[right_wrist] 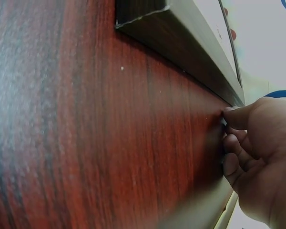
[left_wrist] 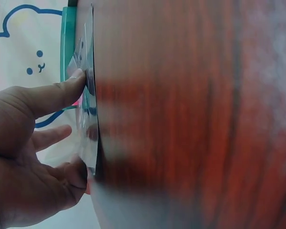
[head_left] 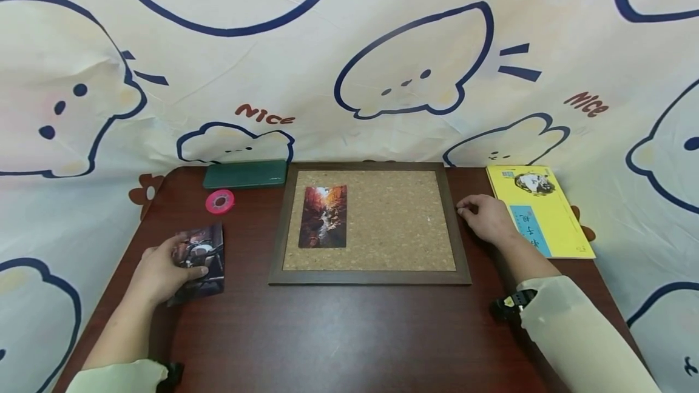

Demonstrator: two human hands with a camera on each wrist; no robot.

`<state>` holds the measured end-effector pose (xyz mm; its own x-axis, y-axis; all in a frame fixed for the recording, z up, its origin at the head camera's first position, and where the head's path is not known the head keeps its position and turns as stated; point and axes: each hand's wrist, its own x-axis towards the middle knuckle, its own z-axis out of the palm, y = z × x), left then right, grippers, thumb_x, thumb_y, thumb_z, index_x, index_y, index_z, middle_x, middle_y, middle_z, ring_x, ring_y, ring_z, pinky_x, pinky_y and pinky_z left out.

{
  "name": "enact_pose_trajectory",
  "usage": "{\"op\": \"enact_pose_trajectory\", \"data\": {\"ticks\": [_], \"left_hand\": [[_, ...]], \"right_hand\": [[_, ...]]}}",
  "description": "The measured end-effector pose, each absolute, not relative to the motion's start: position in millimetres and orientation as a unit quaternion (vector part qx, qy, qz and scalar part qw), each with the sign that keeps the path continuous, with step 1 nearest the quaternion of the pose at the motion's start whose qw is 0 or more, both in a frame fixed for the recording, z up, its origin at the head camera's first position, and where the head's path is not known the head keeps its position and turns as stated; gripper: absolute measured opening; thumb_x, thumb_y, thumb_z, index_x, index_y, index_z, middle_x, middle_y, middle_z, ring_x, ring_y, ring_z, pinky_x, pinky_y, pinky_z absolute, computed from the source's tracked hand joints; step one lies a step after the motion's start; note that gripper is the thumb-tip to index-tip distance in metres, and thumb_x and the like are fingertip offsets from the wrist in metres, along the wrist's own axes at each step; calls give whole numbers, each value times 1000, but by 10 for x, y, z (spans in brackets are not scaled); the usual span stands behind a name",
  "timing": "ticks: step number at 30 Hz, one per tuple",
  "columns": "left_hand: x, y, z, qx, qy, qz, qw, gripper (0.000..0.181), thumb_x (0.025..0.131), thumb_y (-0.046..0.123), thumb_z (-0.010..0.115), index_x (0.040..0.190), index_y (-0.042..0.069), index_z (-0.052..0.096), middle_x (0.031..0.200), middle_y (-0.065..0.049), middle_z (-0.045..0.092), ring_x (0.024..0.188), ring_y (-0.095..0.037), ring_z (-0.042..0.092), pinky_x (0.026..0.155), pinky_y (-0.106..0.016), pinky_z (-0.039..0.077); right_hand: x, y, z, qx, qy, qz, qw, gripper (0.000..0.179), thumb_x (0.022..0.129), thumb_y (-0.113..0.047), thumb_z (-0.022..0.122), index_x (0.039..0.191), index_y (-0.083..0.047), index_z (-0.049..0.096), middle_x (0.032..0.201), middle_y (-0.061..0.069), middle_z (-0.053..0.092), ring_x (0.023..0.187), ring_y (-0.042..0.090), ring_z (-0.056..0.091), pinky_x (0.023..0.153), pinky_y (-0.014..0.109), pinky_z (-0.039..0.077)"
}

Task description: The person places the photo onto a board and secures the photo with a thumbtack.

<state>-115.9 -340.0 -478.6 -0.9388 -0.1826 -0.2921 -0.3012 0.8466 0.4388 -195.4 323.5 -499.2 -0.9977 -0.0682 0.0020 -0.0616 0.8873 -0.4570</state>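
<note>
At the left of the table, my left hand (head_left: 158, 272) holds a small stack of glossy photo cards (head_left: 214, 259). Its thumb (left_wrist: 69, 88) lies on the top card, and the other fingers bend at the stack's side. My right hand (head_left: 487, 218) rests on the table just beside the right edge of a cork board (head_left: 395, 223) with a brown frame. Its fingers (right_wrist: 232, 164) are bent and the thumb tip is close to them; whether something small is between them cannot be seen. An autumn stream photo (head_left: 323, 217) lies upright on the cork's left part.
A dark green flat case (head_left: 246, 174) lies against the back edge, left of the board. In front of it is a pink roll of tape (head_left: 220, 201). A yellow book (head_left: 557, 217) lies at the right, past my right hand. Printed cloth (head_left: 306, 77) hangs behind the table.
</note>
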Motion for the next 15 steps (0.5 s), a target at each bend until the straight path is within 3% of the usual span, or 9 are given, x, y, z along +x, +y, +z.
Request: {"op": "enact_pose_trajectory", "data": {"ticks": [6,15], "left_hand": [[-1164,-3419,-4803,-113,955,248,114,103,80,37,89,154,-8,33,139,-46,38,120,-64,39,89,-77,42],[-1149,-3367,-4819,-107,952,273,88,102,80,21,88,156,-10,27,140,-46,31,118,-62,41,91,-78,41]], "right_hand": [[-1934,3236,-4967,-38,970,-239,9,18,103,-14,62,111,-4,74,117,20,71,104,37,65,85,55,51],[-1894,3244,-4948,-31,967,-251,14,17,104,-17,63,111,-6,73,113,16,73,100,34,66,82,52,52]]}}
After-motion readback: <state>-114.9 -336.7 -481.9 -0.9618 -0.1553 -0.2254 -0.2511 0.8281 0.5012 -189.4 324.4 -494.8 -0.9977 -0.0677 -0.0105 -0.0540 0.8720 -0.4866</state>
